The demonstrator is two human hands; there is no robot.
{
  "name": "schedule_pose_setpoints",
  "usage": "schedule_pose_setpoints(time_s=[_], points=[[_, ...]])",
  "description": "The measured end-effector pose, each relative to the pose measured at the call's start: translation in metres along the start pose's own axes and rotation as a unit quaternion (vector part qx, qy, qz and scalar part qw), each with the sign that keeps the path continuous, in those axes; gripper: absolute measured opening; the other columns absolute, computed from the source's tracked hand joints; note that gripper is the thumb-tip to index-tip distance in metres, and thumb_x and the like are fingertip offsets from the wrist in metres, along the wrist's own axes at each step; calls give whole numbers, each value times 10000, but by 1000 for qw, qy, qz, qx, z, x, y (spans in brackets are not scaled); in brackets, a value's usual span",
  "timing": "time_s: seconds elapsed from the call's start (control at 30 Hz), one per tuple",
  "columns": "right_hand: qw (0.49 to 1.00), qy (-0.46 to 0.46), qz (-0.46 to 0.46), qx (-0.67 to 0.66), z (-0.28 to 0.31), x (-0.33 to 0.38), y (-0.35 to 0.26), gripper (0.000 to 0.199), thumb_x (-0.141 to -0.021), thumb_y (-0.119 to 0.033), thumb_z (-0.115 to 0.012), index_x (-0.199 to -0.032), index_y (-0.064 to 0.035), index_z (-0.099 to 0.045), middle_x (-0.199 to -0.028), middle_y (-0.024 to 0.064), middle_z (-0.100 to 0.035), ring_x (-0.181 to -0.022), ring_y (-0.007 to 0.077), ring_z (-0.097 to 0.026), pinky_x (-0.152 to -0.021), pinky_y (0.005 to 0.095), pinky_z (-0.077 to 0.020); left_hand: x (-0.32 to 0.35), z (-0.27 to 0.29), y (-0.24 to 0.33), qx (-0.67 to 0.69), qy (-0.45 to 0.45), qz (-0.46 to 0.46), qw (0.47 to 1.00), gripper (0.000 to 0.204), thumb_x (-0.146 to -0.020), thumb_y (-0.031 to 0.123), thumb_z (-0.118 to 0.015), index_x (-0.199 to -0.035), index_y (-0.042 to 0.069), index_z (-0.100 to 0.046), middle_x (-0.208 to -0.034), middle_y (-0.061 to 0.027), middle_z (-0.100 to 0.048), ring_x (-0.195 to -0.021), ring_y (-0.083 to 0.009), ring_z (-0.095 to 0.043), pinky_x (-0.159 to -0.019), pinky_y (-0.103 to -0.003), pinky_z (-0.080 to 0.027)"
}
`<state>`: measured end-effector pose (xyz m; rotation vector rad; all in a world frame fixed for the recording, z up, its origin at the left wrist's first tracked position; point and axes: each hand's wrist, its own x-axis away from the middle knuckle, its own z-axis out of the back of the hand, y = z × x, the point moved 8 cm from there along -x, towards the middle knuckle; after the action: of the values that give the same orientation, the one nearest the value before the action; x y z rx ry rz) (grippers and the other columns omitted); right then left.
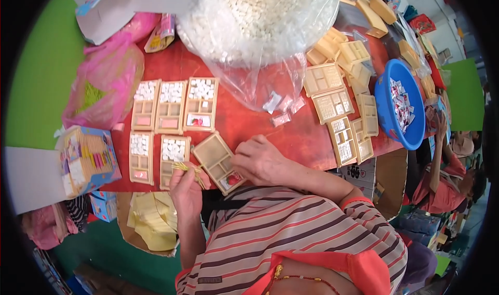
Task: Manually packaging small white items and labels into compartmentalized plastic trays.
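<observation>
My left hand (186, 188) pinches a small bundle of thin yellow sticks (188, 169) just above the near edge of the red table (244, 126). Beside it my right hand (258, 160) rests on a tilted beige compartment tray (217, 160), its fingers curled at the tray's right side. That tray holds a small red-and-white card in its near corner. To the left lie several more beige trays (171, 105) in two rows, their upper compartments filled with small white pieces.
A big clear bag of white pieces (260, 19) fills the far middle. More beige trays (340, 105) and a blue bowl of small packets (399, 104) lie right. A pink bag (104, 82) and a colourful box (88, 157) sit left. Another person (447, 180) sits at the far right.
</observation>
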<state>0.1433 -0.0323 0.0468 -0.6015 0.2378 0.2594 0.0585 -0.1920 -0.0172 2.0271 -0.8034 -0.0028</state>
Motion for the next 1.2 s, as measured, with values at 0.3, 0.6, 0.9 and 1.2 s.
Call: schedule_pose_setpoints(time_s=[0.3,0.6,0.9,1.2], points=[[947,119,-164,248,60,-7,101,386,-800,-151,-685,-1175,-127,-596,-1095,89,-572,-1015,259,-570,-862,417,-416,-3,-54,-13,-13,-77,41,996,127,-986,82,-472,-1029,23,-576,-738,-115,-598,-613,-202,-573,-583,-300,-466],[951,84,-198,224,97,-19,194,358,-838,-132,-629,-1196,-134,-610,-1170,81,-586,-1127,270,-545,-976,431,-381,-20,-100,-33,-40,-162,99,981,115,-983,79,-478,-1037,21,-561,-791,-133,-617,-666,-206,-596,-603,-302,-467],[961,164,-219,-42,99,59,101,195,-907,-109,-605,-1077,-21,-642,-1022,145,-631,-959,320,-625,-807,370,-504,-26,-123,-76,-3,-201,190,961,114,-993,105,-470,-1026,28,-547,-827,-140,-622,-670,-219,-603,-590,-317,-474],[933,251,-256,-18,111,140,58,253,-874,-183,-658,-1083,-44,-627,-1102,126,-593,-1045,299,-571,-891,414,-432,-12,-157,-101,-30,-255,252,933,119,-984,113,-484,-1028,18,-540,-833,-157,-634,-671,-249,-604,-624,-355,-487]])
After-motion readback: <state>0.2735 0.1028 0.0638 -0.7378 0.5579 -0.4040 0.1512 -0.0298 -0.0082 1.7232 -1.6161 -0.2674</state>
